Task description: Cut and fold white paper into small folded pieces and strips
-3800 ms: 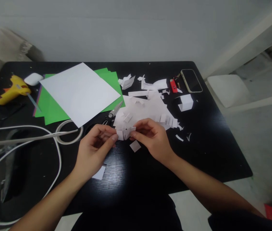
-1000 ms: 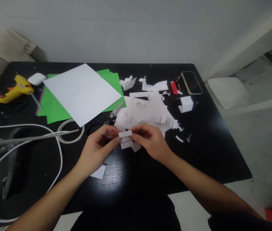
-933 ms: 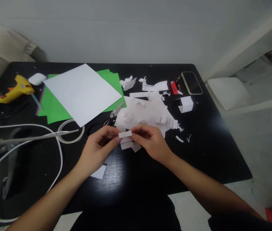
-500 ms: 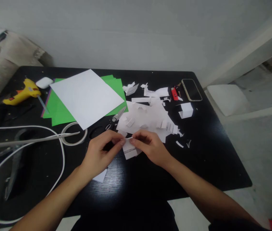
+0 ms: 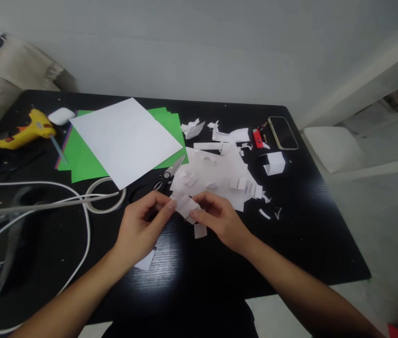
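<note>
Between my two hands is a small folded piece of white paper (image 5: pixel 185 205), tilted above the table. My left hand (image 5: pixel 146 218) pinches its left edge between thumb and index finger. On its other side, my right hand (image 5: pixel 220 219) grips the right end, where narrow folds show beside the thumb. A small white paper square (image 5: pixel 201 230) lies on the table just below the held piece. Behind my hands spreads a large cut sheet of white paper (image 5: pixel 216 171) with several small folded bits on it. Scissors (image 5: pixel 167 175) rest at its left edge, blades pointing away from me.
A white sheet (image 5: pixel 126 141) tops green sheets (image 5: pixel 84 166) at the back left. Further left are a yellow glue gun (image 5: pixel 30 131) and a looped white cable (image 5: pixel 88 244). A red lighter (image 5: pixel 257 138), a phone (image 5: pixel 283 133) and a folded paper piece (image 5: pixel 275 163) lie right.
The held paper has turned from nearly edge-on to showing its flat face. The small square below it is now visible apart from it. My view has shifted slightly.
</note>
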{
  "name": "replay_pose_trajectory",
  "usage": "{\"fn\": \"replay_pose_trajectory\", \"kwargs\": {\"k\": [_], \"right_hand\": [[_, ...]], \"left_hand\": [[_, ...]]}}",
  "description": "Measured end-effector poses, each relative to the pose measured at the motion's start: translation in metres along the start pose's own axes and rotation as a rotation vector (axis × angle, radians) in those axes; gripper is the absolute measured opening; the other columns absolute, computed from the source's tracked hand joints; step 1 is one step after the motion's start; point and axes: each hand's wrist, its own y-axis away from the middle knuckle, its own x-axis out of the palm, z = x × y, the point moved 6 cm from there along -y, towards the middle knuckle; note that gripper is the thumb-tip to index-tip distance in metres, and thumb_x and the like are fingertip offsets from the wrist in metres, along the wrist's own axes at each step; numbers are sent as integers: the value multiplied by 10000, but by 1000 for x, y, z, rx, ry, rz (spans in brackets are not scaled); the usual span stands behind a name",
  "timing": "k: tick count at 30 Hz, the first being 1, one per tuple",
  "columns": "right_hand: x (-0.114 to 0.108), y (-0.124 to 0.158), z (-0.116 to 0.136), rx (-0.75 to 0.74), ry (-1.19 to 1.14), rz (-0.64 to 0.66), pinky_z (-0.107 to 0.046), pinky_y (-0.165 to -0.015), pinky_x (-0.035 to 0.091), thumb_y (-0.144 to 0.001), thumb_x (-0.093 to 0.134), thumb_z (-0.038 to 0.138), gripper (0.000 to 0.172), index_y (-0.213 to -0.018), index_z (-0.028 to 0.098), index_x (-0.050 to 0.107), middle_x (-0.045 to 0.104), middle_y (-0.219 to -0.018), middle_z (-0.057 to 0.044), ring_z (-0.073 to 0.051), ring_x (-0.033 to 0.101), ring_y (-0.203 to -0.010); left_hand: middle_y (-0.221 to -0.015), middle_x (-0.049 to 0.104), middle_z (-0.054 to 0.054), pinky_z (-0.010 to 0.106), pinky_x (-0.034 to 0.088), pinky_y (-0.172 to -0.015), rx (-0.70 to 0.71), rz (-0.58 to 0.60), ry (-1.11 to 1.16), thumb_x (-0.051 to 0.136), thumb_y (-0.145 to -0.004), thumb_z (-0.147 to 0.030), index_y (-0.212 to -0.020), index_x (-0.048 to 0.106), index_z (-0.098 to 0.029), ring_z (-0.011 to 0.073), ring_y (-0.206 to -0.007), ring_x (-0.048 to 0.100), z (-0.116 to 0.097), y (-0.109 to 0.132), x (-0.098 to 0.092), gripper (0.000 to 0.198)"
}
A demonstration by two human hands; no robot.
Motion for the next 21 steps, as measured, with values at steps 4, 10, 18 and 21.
{"fn": "replay_pose_trajectory", "kwargs": {"k": [4,10,18,21], "right_hand": [[-1,0,0,25,-58,-11,-387,-824,632,-810,845,369,243,-926,204,708,710,-870,-13,-192,701,-850],[-2,1,3,14,-49,-42,-297,-598,624,-828,786,318,184,-929,213,674,707,-864,-9,-166,706,-722],[-18,-7,4,-26,-32,-221,-312,-617,649,-785,844,380,262,-862,203,667,701,-721,7,-179,735,-681],[-29,-8,12,-56,-26,-308,-315,-609,644,-732,899,414,333,-834,193,671,689,-717,11,-172,721,-646]], "left_hand": [[-670,652,-11,250,419,-551,-33,42,9,665,-958,-384,-819,700,-201,136,-624,579,1,-1,2,232],[-723,669,-8,274,468,-588,67,112,-109,630,-982,-372,-886,719,-214,142,-631,591,-5,-1,4,205],[-983,705,85,407,516,-858,281,-54,-693,574,-987,-346,-1038,679,-219,281,-943,672,-15,-10,-16,172],[-1051,661,162,488,507,-876,206,-78,-941,561,-978,-418,-1108,649,-186,378,-1014,642,-4,-16,-25,280]]}}
